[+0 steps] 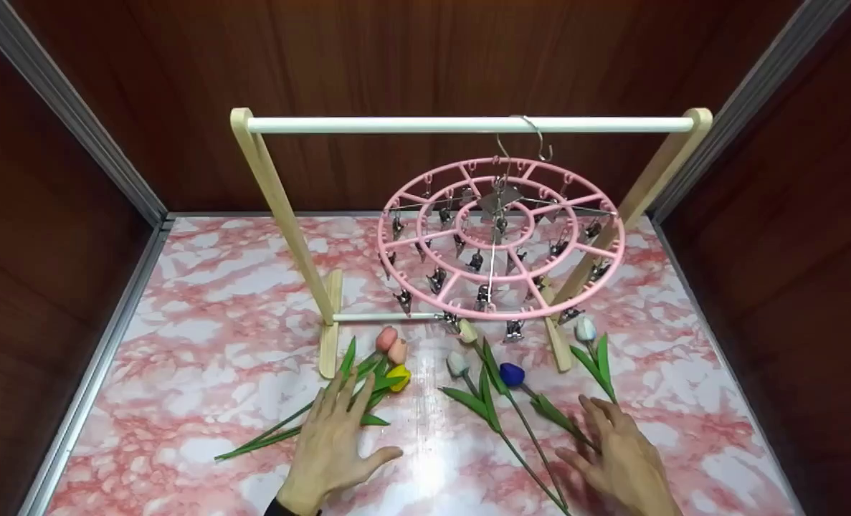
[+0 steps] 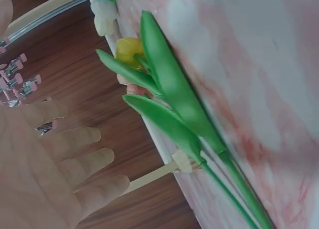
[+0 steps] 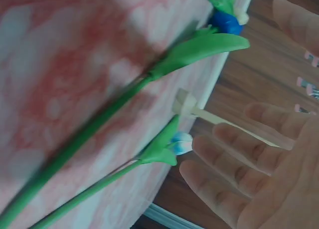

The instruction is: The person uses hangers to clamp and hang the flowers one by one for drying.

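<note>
My left hand (image 1: pixel 335 437), fingers spread and palm down, hovers over the stems of several artificial tulips: two pinkish-orange ones (image 1: pixel 387 339) and a yellow one (image 1: pixel 398 377). In the left wrist view their green leaves (image 2: pixel 174 89) lie below the palm, with a gap between. My right hand (image 1: pixel 622 455) is above the table with its fingers extended, beside the stem of a blue tulip (image 1: pixel 512 374). Past its fingertips lies a white-and-blue tulip (image 1: pixel 586 330). Two pale tulips, one whitish (image 1: pixel 457 363) and one cream (image 1: pixel 467 331), lie between the hands. Neither hand holds anything.
Behind the flowers stands a wooden rack with a white bar (image 1: pixel 396 125). A round pink clip hanger (image 1: pixel 500 313) with several metal clips hangs from it by a hook. The marbled red-and-white tabletop (image 1: pixel 203 287) is enclosed by dark wood panels (image 1: pixel 181 93).
</note>
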Available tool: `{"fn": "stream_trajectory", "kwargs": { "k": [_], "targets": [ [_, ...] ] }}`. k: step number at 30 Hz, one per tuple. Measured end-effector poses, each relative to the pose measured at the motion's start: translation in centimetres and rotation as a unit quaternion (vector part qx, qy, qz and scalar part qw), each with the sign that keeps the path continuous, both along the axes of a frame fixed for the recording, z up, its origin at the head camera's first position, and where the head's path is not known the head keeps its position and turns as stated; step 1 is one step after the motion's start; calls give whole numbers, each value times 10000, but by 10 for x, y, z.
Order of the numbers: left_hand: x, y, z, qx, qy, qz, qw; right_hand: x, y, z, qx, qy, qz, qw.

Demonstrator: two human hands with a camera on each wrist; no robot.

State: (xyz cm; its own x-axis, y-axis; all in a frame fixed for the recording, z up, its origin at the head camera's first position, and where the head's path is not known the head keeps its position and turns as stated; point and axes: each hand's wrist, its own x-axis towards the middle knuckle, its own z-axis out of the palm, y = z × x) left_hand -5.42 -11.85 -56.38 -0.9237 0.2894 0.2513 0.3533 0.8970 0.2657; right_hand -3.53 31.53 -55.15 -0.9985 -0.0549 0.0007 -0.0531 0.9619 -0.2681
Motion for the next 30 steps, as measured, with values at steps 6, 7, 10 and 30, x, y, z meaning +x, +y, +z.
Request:
{"fn": "stream_trajectory", "kwargs": {
  "k": [6,7,10,30],
  "targets": [
    [-1,2,-7,6,-292,-77,9995,1,7,-13,-1,-520,-144,9985],
    [-1,2,-8,32,-358,-80,9993,1,9,-14,-43,-626,-164,9979],
    [-2,3,-10,97,-471,-91,9988,2,18,-17,-229,-1025,-300,9940],
    [-3,11,-3,92,307,-242,9992,20,33,-13,-178,-707,-587,9956]
  ]
}}
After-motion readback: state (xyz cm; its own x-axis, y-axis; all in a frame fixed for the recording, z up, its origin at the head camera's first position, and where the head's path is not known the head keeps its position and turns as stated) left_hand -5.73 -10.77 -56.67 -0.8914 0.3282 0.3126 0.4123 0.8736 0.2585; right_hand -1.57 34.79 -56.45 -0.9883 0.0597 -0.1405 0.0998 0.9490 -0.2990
